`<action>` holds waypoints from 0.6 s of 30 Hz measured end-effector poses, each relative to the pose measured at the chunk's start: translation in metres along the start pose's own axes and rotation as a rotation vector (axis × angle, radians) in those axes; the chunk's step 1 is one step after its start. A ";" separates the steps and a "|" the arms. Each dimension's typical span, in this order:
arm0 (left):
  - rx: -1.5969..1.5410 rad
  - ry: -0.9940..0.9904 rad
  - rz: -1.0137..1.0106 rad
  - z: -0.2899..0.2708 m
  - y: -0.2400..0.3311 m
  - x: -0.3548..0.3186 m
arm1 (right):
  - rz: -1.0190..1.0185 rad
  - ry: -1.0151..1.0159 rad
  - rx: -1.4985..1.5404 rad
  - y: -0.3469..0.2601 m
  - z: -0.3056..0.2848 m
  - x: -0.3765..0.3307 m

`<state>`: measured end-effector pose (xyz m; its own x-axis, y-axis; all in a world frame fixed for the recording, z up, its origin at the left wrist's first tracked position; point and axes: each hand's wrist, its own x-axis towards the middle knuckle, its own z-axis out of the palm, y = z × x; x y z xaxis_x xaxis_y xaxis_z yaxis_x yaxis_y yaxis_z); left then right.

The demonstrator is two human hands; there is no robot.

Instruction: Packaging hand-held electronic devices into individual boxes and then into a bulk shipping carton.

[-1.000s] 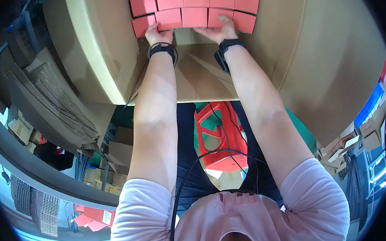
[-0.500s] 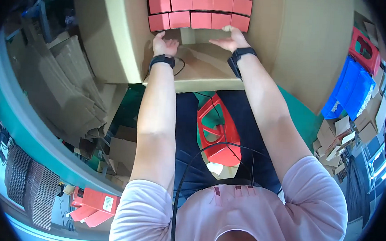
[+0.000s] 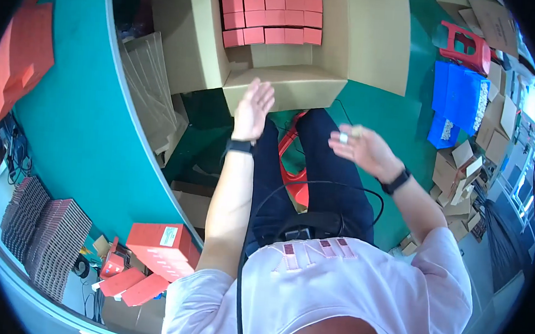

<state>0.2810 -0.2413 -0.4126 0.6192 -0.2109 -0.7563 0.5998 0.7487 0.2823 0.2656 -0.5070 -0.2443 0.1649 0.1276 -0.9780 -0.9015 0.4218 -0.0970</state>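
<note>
An open cardboard carton stands on the floor in front of me. Inside it, rows of small red boxes are packed against the far side, with bare cardboard on the near side. My left hand, fingers stretched and palm turned inward, is over the carton's near edge and holds nothing. To the right, my right hand is above the green floor, apart from the carton, fingers spread. A white band and a beige wrap show on its fingers; no object is in it.
A teal table runs along my left, bearing red boxes and stacked grey trays. Flat cardboard leans beside the carton. A red stool, blue bins and loose cardboard are at right. A black cable crosses my lap.
Both hands have come back out of the carton toward me, the right one swinging out to the right. The view has turned, showing more of the teal table. The red boxes look unmoved inside the carton.
</note>
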 end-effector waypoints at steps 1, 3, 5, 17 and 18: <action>0.030 0.007 -0.034 -0.004 -0.009 -0.024 | 0.021 -0.020 0.017 0.010 0.006 -0.038; 0.118 0.057 -0.110 -0.007 -0.023 -0.079 | 0.079 -0.060 0.005 0.029 0.017 -0.107; 0.200 0.122 -0.154 -0.015 -0.040 -0.121 | 0.136 -0.102 -0.051 0.031 0.038 -0.161; 0.007 0.618 0.254 -0.049 -0.118 -0.320 | 0.415 -0.686 -0.330 0.032 0.087 -0.206; -0.063 0.709 0.291 -0.048 -0.131 -0.342 | 0.420 -0.788 -0.393 0.036 0.098 -0.221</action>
<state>-0.0340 -0.2368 -0.2195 0.2622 0.4375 -0.8601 0.4189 0.7514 0.5099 0.2363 -0.4321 -0.0140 -0.1091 0.8232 -0.5572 -0.9936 -0.1065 0.0371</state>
